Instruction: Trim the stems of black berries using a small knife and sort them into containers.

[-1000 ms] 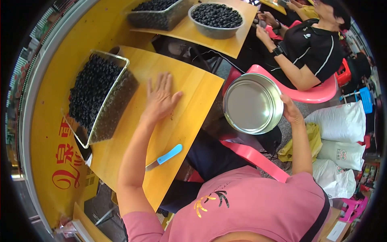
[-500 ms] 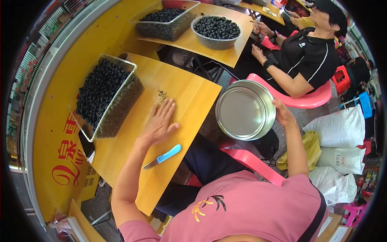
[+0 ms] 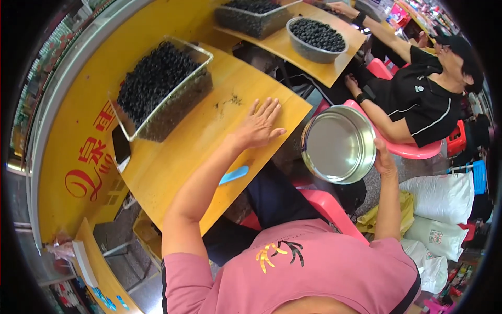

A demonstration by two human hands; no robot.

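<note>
My left hand (image 3: 260, 125) lies flat on the yellow wooden table (image 3: 172, 162) near its right edge, fingers spread. Just beyond it are scattered dark crumbs (image 3: 230, 100). My right hand (image 3: 386, 159) grips the rim side of a round metal tin (image 3: 340, 144), tilted so its shiny inside faces me, beside the table edge. A knife with a blue handle (image 3: 234, 175) rests on the table; my left forearm hides its blade. Left of the crumbs stands a clear plastic tub (image 3: 183, 114) heaped with small black pieces (image 3: 157, 78), too small to name.
A phone (image 3: 121, 146) leans by the tub. On the farther table (image 3: 327, 73) are a round bowl (image 3: 318, 57) and another tub (image 3: 251, 23) of black pieces. A co-worker in black (image 3: 429, 99) sits on a pink chair. White sacks (image 3: 439, 196) stand at right.
My left hand has slid right across the table, toward its edge. The crumbs look thinner and more spread. The tin has shifted slightly right in view, and the co-worker's far arm now reaches out.
</note>
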